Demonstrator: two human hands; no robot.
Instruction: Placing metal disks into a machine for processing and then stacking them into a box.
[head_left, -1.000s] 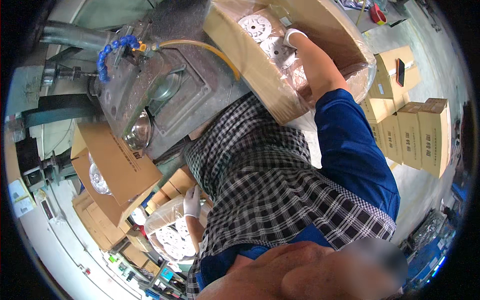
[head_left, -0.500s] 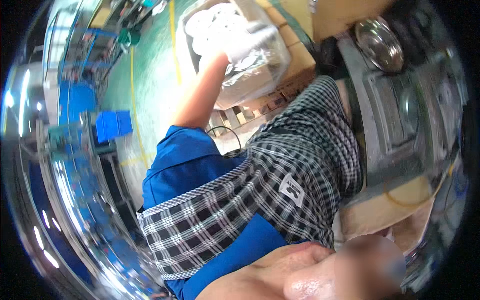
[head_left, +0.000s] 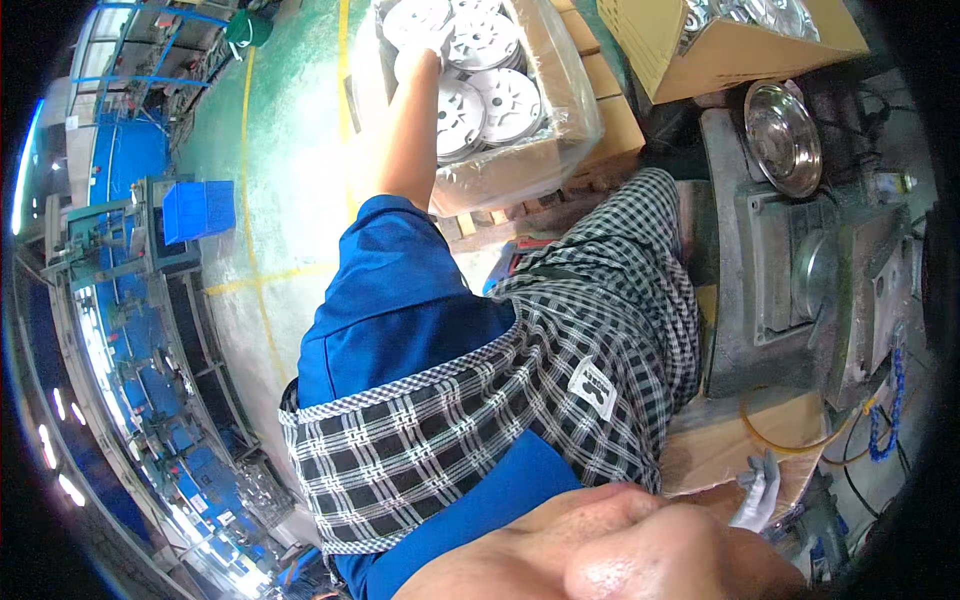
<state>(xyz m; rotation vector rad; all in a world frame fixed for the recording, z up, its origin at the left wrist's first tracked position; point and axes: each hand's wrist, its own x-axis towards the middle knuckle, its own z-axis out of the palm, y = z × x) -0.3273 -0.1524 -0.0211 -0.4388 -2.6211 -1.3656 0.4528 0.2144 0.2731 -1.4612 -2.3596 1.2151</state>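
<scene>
My left arm in a blue sleeve reaches up into a plastic-lined cardboard box (head_left: 520,170) full of round silver-white discs (head_left: 500,95). My left hand (head_left: 422,42), in a white glove, lies on the discs at the box's far side; its grip is not clear. My right hand (head_left: 757,490), in a grey-white glove, hangs with fingers apart at the lower right, beside a flat piece of cardboard (head_left: 715,450). A black-and-white checked apron (head_left: 480,430) covers my front.
A grey metal press machine (head_left: 790,290) stands at right with a shiny steel dish (head_left: 783,135) on it, a yellow hose (head_left: 790,445) and a blue jointed hose (head_left: 885,420). Another cardboard box (head_left: 690,55) of metal parts stands at top right. A blue crate (head_left: 200,210) sits on the green floor.
The view has swung round to my left side. My left arm now stretches into the box of discs, and my right hand has come out of the cardboard box by the machine.
</scene>
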